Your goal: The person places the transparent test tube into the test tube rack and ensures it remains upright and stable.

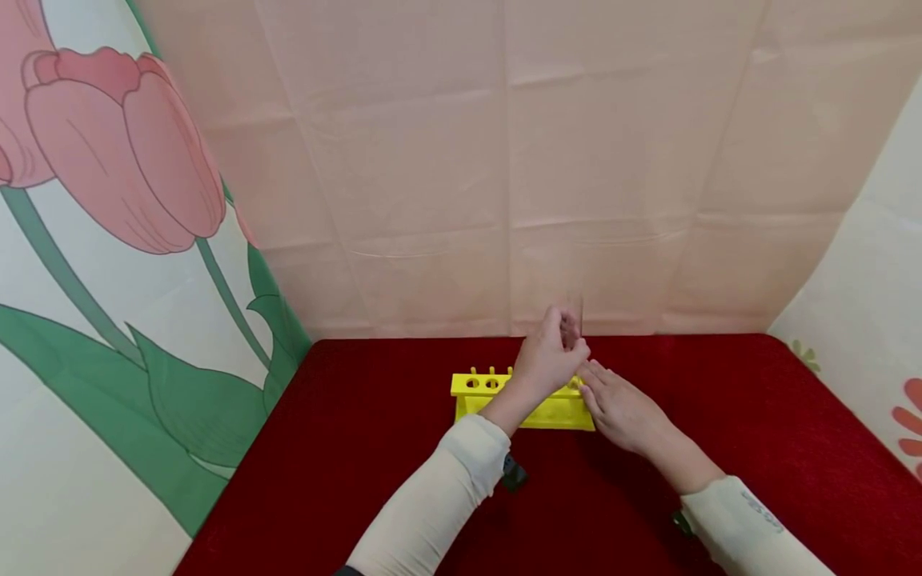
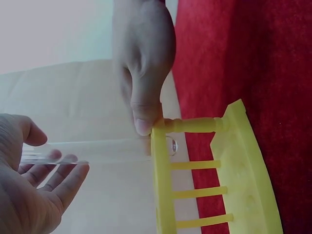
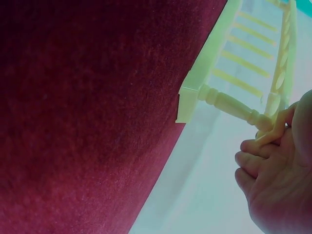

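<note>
A yellow test tube rack (image 1: 464, 386) stands on the red tabletop, with round holes along its upper plate and a row of pegs behind. My left hand (image 1: 545, 362) holds a clear test tube (image 2: 109, 150) between thumb and fingers above the rack's right part. In the left wrist view, the tube's rounded bottom pokes just through the upper plate (image 2: 163, 195). At the rack's right end, my right hand (image 1: 625, 408) grips the end of that plate; in the right wrist view its thumb and fingers (image 3: 251, 163) lie around the corner.
Red cloth covers the table (image 1: 346, 448). A plain beige curtain (image 1: 403, 200) hangs behind it, and a tulip-printed sheet (image 1: 122, 160) on the left. Small dark devices sit under both wrists, the left one (image 1: 514, 474) showing near the sleeve.
</note>
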Motion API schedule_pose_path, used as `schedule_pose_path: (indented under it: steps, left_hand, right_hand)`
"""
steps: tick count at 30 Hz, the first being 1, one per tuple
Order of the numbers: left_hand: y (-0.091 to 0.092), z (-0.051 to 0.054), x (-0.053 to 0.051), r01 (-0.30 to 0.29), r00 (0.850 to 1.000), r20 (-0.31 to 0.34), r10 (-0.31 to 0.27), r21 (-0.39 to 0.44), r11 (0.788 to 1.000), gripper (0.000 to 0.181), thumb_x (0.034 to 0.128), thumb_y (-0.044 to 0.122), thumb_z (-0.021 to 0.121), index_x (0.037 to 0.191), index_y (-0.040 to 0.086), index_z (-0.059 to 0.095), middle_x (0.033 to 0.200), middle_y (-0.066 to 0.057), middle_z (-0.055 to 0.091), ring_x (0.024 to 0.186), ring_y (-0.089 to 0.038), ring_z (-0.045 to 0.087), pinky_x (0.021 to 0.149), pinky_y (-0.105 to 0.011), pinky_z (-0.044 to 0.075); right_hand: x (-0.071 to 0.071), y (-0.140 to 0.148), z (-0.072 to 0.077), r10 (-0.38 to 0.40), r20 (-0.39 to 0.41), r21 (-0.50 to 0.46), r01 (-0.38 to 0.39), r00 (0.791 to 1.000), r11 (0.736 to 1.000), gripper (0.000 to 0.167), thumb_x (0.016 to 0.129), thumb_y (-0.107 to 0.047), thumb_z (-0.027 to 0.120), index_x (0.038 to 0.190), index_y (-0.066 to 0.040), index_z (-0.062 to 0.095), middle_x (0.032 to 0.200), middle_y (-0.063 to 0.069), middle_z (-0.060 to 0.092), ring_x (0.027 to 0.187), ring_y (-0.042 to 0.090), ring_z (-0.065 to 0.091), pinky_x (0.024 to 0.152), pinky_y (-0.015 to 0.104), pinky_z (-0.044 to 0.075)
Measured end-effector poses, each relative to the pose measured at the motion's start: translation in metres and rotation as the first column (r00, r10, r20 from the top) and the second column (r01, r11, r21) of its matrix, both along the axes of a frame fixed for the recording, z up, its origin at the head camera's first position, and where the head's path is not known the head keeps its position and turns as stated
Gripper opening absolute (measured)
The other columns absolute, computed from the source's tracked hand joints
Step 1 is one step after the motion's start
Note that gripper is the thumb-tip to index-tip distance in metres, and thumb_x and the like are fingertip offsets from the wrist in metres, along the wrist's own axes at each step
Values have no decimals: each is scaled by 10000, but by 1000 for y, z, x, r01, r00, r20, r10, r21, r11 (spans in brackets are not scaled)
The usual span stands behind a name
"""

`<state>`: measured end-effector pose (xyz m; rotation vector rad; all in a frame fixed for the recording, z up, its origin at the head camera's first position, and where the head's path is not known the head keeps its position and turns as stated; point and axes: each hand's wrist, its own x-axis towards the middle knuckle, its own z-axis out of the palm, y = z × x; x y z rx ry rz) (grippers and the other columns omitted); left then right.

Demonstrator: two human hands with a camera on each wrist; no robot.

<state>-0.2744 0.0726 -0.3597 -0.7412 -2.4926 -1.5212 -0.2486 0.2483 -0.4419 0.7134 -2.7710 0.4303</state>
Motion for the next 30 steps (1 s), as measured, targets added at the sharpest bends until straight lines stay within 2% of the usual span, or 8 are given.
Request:
schedule_pose_path:
  steps: [7,14,30]
  left_hand:
    - [1,-3,-1,-4,1000,-4,4,-18,1000,228,955,193,668,1101,220,495,935,79,570,815,-77,550,697,-186,494]
    - [1,-7,-1,18,1000,-7,-18,-25,1000,225,958,169,664,1079,216,480,895,47,549,760,-96,536,608,-200,486]
    - [2,-13,-2,11,999,-36,-13,-57,998,224,952,165,650,1087,213,477,913,69,548,797,-78,539,642,-192,487]
  right_hand:
    - [1,0,1,0,-11,10,0,1000,1000,472,1055,-138,470,1458,106,434,1515,294,428,1406,474,397,1117,609,342]
    - [1,-2,0,-8,-26,40,9,1000,999,476,1059,-141,461,1454,121,427,1514,320,406,1410,460,399,1120,598,347]
    - [2,0,1,-21,-2,56,21,1000,998,479,1058,-156,460,1454,112,435,1510,312,420,1410,459,401,1125,602,335]
